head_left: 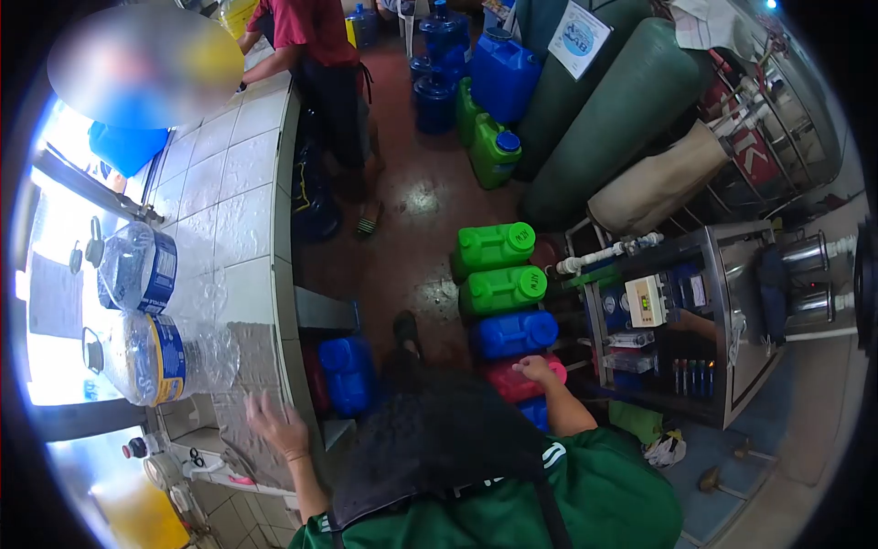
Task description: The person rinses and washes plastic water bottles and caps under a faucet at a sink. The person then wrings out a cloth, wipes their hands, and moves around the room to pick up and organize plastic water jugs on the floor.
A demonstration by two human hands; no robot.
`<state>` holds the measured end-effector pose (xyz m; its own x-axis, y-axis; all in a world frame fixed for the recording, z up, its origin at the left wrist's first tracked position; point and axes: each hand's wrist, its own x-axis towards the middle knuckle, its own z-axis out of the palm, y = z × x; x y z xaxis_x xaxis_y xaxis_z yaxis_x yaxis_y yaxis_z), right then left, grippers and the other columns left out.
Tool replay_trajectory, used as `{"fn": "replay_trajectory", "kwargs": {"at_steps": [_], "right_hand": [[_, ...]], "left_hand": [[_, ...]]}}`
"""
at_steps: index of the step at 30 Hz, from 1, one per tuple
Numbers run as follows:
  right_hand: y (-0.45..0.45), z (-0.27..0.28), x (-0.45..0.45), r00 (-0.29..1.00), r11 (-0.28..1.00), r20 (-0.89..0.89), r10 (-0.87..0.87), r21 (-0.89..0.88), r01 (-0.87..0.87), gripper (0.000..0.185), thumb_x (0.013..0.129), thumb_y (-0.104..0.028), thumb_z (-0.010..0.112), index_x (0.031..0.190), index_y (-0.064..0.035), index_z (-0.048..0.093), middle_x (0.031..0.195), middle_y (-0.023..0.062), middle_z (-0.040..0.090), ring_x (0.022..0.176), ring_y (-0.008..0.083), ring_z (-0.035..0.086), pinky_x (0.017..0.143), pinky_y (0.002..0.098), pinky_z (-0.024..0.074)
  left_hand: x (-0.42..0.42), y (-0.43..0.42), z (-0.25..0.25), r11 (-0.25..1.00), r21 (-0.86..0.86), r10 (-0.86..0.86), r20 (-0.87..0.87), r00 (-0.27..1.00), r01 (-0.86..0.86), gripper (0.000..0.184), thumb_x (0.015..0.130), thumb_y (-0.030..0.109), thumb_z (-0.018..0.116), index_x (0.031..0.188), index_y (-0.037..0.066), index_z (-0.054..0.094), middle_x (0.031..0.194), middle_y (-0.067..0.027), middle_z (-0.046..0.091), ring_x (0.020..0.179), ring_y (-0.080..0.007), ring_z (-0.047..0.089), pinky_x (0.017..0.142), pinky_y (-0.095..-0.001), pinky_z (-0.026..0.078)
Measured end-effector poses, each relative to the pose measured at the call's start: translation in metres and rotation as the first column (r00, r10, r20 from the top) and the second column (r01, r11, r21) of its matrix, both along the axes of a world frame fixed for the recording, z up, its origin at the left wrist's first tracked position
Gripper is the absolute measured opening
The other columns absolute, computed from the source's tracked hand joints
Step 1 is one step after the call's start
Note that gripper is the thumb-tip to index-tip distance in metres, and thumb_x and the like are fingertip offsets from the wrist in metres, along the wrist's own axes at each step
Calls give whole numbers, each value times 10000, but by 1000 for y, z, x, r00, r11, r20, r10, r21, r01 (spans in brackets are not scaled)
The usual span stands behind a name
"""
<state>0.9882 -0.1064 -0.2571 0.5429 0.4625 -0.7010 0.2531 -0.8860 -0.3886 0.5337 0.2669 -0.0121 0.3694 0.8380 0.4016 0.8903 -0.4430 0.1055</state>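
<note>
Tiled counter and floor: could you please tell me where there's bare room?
The counter is wet but bare between the clear bottles and the person in red; the floor lies open between counter and green containers. Crowded: the counter's near end, with grey cloth and left hand.

White light floods from the window (55, 220) at nine o'clock, blown out, and glares along the tiled counter (242, 215). Towards twelve the red floor (398, 247) is dimmer (though patches of it gleam), and the dark green tanks (604, 128) near one sit in shade. Near eight, the left hand (276, 426) looks slightly soft. An oval blur (146, 69) hides ten o'clock; fisheye curvature bends the edges into black corners.
</note>
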Motion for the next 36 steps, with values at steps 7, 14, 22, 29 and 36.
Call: {"fn": "replay_trajectory", "kwargs": {"at_steps": [7, 14, 22, 29, 36], "right_hand": [[59, 37, 48, 1000, 999, 26, -14, -29, 15, 491, 806, -467, 705, 1021, -25, 708, 1011, 175, 699, 958, 313, 665, 844, 394, 513], [104, 51, 56, 973, 969, 60, -222, 124, 214, 467, 830, -401, 718, 1074, -3, 690, 1002, 166, 707, 943, 257, 678, 830, 362, 521], [81, 17, 19, 969, 966, -12, -247, 74, 247, 364, 842, -417, 684, 873, -54, 692, 826, 158, 679, 800, 273, 648, 733, 388, 498], [71, -15, 42, 987, 997, -144, -73, 21, 77, 363, 890, -423, 599, 875, -73, 690, 819, 141, 680, 792, 288, 648, 718, 385, 497], [151, -37, 152, 932, 924, -182, -314, 165, 344, 354, 858, -379, 663, 758, -39, 665, 697, 105, 631, 634, 211, 579, 610, 372, 457]], "left_hand": [[133, 51, -6, 928, -91, -317, 321, 893, 362, 314, 799, 87, 671, 1105, 29, 639, 1313, -225, 516, 1225, -418, 486, 1026, -472, 398], [181, 114, -29, 826, -213, -407, 414, 814, 522, 232, 805, 72, 664, 1034, 37, 650, 1258, -201, 554, 1118, -372, 570, 931, -423, 486], [275, 194, -26, 639, -341, -548, 427, 719, 690, 208, 803, 78, 677, 1005, 36, 654, 1210, -166, 572, 1046, -322, 625, 865, -381, 524], [351, 248, -34, 543, -481, -660, 263, 704, 688, 227, 825, 157, 674, 1029, 61, 661, 1186, -154, 586, 1014, -328, 622, 848, -390, 523], [343, 289, -111, 463, -832, -560, -7, 829, 306, 359, 829, 286, 684, 1092, 42, 652, 1096, -197, 635, 1019, -375, 609, 871, -417, 498]]}}
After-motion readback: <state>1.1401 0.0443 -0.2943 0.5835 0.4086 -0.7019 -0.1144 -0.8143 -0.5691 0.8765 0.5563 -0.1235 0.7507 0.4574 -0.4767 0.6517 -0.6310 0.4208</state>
